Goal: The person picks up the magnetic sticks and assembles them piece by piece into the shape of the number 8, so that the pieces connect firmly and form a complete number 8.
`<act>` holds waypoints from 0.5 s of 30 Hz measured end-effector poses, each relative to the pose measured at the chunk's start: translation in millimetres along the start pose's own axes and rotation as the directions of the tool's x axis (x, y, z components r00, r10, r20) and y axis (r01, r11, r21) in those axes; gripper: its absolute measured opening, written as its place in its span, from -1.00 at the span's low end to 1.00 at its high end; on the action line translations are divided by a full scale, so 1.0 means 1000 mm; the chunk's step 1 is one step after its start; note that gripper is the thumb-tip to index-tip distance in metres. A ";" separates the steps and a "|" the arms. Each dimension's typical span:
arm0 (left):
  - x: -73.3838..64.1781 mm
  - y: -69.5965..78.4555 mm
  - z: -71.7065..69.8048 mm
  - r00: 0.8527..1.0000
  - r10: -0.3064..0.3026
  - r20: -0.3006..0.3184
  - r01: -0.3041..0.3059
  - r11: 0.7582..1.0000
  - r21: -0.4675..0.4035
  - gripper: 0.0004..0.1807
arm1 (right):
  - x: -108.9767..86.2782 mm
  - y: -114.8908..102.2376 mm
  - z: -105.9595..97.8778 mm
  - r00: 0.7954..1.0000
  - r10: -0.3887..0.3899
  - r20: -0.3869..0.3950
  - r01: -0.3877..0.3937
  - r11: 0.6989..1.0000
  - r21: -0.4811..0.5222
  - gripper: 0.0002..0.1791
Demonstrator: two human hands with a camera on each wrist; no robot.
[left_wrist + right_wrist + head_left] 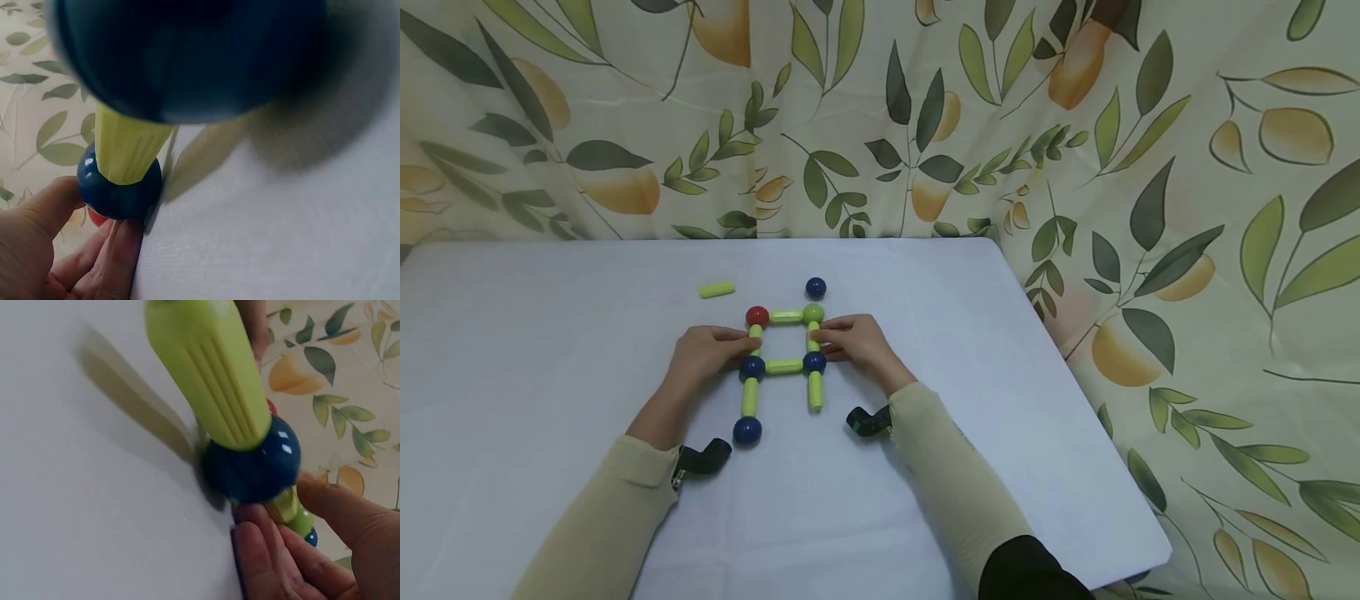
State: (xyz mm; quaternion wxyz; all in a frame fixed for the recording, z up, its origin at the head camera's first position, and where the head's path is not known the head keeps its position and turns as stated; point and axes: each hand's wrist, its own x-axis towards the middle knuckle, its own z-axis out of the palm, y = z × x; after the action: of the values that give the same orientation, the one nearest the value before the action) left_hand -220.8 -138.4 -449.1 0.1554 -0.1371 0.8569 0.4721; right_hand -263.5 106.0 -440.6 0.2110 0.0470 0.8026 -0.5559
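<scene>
On the white table lies a square of yellow-green rods joined by balls. Its far corners are a red ball (757, 317) and a green ball (813, 313); its near corners are a left blue ball (752, 367) and a right blue ball (814, 362). My left hand (703, 354) pinches the left side rod (756, 332) between thumb and fingers. On the other side, my right hand (859, 343) pinches the right side rod (813, 327). From the near corners, a rod (750, 397) runs to another blue ball (747, 431), and a second rod (215, 381) ends free.
A loose yellow-green rod (717, 289) lies beyond the square, to its left. Past the green ball sits a loose blue ball (816, 288). The table (550, 350) meets a leaf-patterned cloth (865, 125) at its far edge and right side.
</scene>
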 end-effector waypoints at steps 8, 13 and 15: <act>0.000 0.001 0.001 1.000 -0.007 0.001 0.007 1.000 -0.017 -0.34 | 0.030 -0.011 -0.031 0.994 -0.035 -0.108 0.035 0.999 0.000 -0.64; 0.000 0.000 0.000 1.000 -0.007 0.010 0.007 1.000 -0.013 -0.32 | 0.055 -0.015 -0.036 0.988 -0.119 -0.096 0.125 0.990 0.063 -0.53; 0.000 -0.001 0.000 1.000 -0.006 0.012 0.006 1.000 -0.013 -0.31 | 0.063 -0.015 -0.035 0.986 -0.151 -0.066 0.157 0.984 0.089 -0.49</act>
State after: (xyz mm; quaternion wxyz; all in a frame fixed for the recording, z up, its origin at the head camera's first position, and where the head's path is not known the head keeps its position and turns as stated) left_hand -220.5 -139.0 -449.9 0.1608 -0.1379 0.8525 0.4779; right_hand -335.5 122.1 -441.7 0.1411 0.0110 0.7828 -0.6059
